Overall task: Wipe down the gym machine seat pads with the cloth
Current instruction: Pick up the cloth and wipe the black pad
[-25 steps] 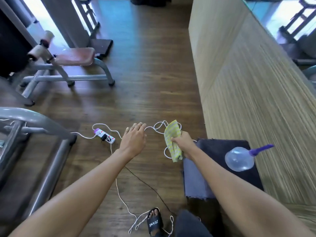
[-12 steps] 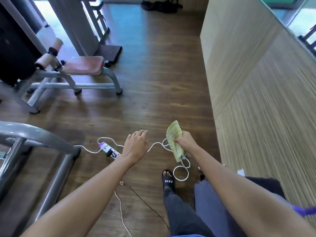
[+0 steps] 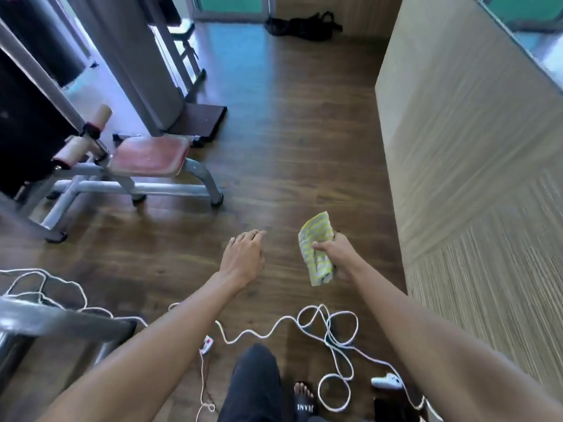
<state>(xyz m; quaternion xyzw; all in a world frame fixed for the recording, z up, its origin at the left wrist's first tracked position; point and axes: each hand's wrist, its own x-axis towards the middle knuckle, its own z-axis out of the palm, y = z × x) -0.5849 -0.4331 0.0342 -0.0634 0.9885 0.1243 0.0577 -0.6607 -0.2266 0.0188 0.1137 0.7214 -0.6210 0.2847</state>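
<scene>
A worn red seat pad (image 3: pixel 149 156) sits on a grey-framed gym machine (image 3: pixel 134 187) at the left, ahead of me. Two beige roller pads (image 3: pixel 82 138) stick up at its left end. My right hand (image 3: pixel 336 254) is shut on a yellow-and-white striped cloth (image 3: pixel 316 245), held in the air over the wooden floor, well to the right of the seat. My left hand (image 3: pixel 243 257) hangs empty beside it with the fingers loosely apart, palm down.
A white cable (image 3: pixel 332 333) loops across the floor by my feet, with a power strip (image 3: pixel 207 342) under my left arm. A grey machine bar (image 3: pixel 54 321) juts in at lower left. A wood-panelled wall (image 3: pixel 472 153) runs along the right. A black bag (image 3: pixel 301 25) lies at the far end.
I have stepped forward: the seat and machine are closer and larger, and the cable and power strip have slid back under my arms. Both hands keep their pose, cloth still held.
</scene>
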